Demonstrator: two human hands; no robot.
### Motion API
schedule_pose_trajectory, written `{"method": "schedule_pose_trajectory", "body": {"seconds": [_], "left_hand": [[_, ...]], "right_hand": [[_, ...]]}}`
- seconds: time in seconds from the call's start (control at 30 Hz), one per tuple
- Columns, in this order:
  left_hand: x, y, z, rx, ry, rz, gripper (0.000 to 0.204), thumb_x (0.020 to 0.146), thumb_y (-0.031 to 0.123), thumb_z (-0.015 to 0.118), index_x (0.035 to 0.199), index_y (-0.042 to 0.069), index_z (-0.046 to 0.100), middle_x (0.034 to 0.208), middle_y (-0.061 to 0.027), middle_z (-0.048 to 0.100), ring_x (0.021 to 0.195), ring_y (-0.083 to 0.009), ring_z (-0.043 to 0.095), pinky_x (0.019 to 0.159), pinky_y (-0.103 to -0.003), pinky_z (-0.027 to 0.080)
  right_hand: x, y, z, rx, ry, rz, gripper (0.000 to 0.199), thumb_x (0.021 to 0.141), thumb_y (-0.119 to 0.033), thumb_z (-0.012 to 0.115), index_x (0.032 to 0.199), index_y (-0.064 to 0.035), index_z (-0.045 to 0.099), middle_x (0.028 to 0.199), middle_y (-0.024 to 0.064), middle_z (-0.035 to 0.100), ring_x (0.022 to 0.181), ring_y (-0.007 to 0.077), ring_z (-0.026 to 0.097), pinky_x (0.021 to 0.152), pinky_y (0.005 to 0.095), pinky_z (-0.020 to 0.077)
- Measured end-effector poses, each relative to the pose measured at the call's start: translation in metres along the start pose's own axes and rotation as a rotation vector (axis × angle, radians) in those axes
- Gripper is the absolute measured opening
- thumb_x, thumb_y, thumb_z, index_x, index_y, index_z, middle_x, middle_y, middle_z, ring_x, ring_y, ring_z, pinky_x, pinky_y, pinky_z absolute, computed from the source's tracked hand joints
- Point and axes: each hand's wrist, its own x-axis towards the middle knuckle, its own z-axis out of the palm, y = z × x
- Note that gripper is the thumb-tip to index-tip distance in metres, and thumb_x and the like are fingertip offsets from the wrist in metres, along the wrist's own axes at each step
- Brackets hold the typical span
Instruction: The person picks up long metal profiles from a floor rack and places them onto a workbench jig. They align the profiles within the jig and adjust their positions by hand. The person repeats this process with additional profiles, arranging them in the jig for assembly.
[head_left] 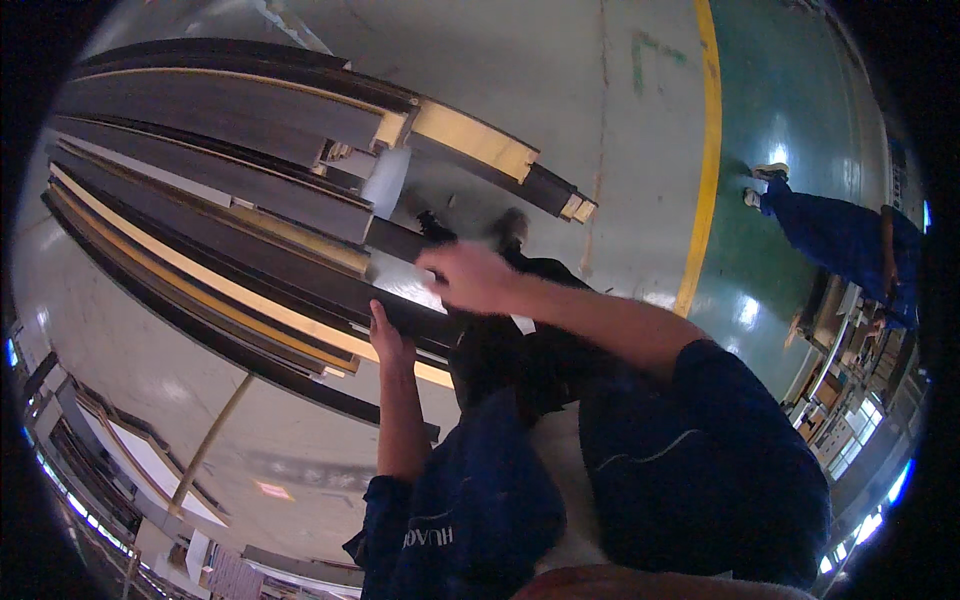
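Long dark boards [265,200] with pale yellow edges lie side by side, running from the far left toward me. At the near end of one long dark board [330,285], my left hand [391,342] is closed on its edge, thumb raised along the side; most of its fingers are hidden. My right hand [470,278] is just to the right, above the board ends, its fingers curled and smeared by motion. What it holds, if anything, cannot be made out. A milky translucent sheet [387,180] hangs between two boards.
One pale-topped board [475,138] juts out farther than the others, ahead of my right hand. A yellow floor line [708,150] separates grey floor from green floor. Another person in blue clothes [835,235] stands at right by a cluttered bench [835,400]. Stacked panels [130,450] are at lower left.
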Motion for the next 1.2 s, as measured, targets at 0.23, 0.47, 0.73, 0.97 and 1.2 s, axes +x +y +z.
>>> {"method": "schedule_pose_trajectory", "body": {"seconds": [0.23,0.47,0.73,0.97,1.2], "left_hand": [[0.053,-0.034,-0.063,0.135,0.157,-0.117,0.069,0.1,0.055,0.058,0.147,0.005,0.047,0.142,-0.0136,0.056,0.124,-0.0291,0.058,0.102,-0.048,0.051],[0.058,-0.027,-0.066,0.439,0.213,-0.092,0.059,0.095,0.028,0.073,0.14,-0.003,0.052,0.134,-0.0121,0.062,0.114,-0.0244,0.061,0.098,-0.038,0.051],[0.011,0.043,-0.016,0.98,0.521,0.287,0.045,0.096,0.023,0.069,0.124,-0.01,0.057,0.117,-0.0198,0.065,0.106,-0.0306,0.063,0.095,-0.042,0.051],[-0.028,0.161,0.117,0.593,0.086,0.949,0.023,0.103,0.013,0.061,0.119,-0.004,0.057,0.107,-0.0128,0.064,0.096,-0.0177,0.066,0.085,-0.03,0.056],[0.025,0.195,0.244,0.629,-0.099,0.657,0.051,0.095,0.028,0.075,0.119,-0.012,0.053,0.11,-0.0208,0.067,0.097,-0.0207,0.069,0.085,-0.031,0.056]], "right_hand": [[0.098,-0.003,-0.101,-0.144,0.643,-0.125,0.062,0.078,-0.024,0.082,0.132,-0.0056,0.057,0.132,0.0162,0.06,0.126,0.0372,0.055,0.108,0.045,0.0457],[0.146,-0.003,-0.077,-0.266,0.629,-0.109,0.074,0.072,-0.027,0.086,0.135,-0.0052,0.054,0.141,0.014,0.056,0.136,0.0351,0.049,0.117,0.0475,0.0373],[0.151,0.0,-0.078,-0.232,0.674,-0.114,0.069,0.066,-0.026,0.088,0.127,-0.0068,0.062,0.133,0.0127,0.065,0.129,0.0327,0.057,0.112,0.0464,0.0438],[0.152,0.003,-0.081,-0.232,0.697,-0.159,0.071,0.064,-0.026,0.09,0.127,-0.0077,0.065,0.133,0.0134,0.066,0.119,0.032,0.065,0.101,0.0427,0.0536],[0.133,0.007,-0.097,-0.118,0.542,-0.112,0.067,0.068,-0.017,0.09,0.128,-0.0044,0.063,0.144,0.0117,0.056,0.119,0.0336,0.064,0.102,0.0401,0.0535]]}}
